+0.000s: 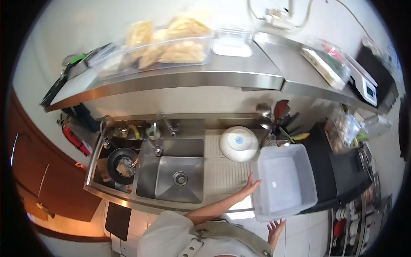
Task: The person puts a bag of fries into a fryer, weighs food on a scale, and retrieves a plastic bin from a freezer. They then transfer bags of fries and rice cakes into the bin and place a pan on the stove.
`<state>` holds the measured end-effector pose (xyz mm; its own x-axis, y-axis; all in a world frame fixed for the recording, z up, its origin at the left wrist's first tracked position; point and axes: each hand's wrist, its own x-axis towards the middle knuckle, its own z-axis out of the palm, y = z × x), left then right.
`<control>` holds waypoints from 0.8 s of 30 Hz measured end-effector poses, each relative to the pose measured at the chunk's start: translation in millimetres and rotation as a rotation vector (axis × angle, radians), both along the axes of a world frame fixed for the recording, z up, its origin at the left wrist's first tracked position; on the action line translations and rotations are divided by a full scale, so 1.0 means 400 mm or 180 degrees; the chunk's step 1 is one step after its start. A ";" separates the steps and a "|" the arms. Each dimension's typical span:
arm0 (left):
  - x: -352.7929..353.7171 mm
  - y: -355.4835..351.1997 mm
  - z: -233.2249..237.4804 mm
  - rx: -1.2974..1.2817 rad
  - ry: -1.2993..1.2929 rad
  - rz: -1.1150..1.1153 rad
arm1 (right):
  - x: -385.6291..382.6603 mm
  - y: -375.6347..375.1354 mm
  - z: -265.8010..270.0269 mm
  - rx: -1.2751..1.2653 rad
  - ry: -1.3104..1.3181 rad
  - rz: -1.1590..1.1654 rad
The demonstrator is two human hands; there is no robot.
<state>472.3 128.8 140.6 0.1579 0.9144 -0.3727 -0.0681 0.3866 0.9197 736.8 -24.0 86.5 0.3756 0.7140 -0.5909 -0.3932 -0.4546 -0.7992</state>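
A translucent white plastic tub (286, 180) stands on the right side of the counter, its front end reaching past the counter's front edge. Inside it I see only a small white patch on the bottom. My left hand (249, 187) is at the tub's left wall, fingers stretched and apart, fingertips right at the side. Below the tub's front rim is my right hand (275, 230), fingers spread upward and nothing visible in them. Behind the tub's left corner, a white bowl (239, 144) lies upside down on the ribbed drainboard (222, 177).
Left of the drainboard is a steel sink (180, 165) with a tap; a black pan (122, 165) with food remnants sits in the far-left basin. Utensils (280, 113) stand behind the tub. Overhead, a steel shelf (239, 79) carries a food-filled plastic container (171, 51) and a scale (364, 85).
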 end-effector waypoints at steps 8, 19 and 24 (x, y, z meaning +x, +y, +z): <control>-0.431 -0.131 0.017 -0.0188 -0.1006 0.1509 | 0.142 0.082 -0.007 0.0853 -0.2681 -0.0987; -0.914 -0.326 0.664 0.2577 0.0092 0.3543 | -0.241 0.249 0.593 0.2816 -0.4019 -0.1685; -1.022 -0.297 1.116 0.4178 0.2136 0.2483 | -0.476 0.268 0.631 0.2999 -0.2865 -0.0745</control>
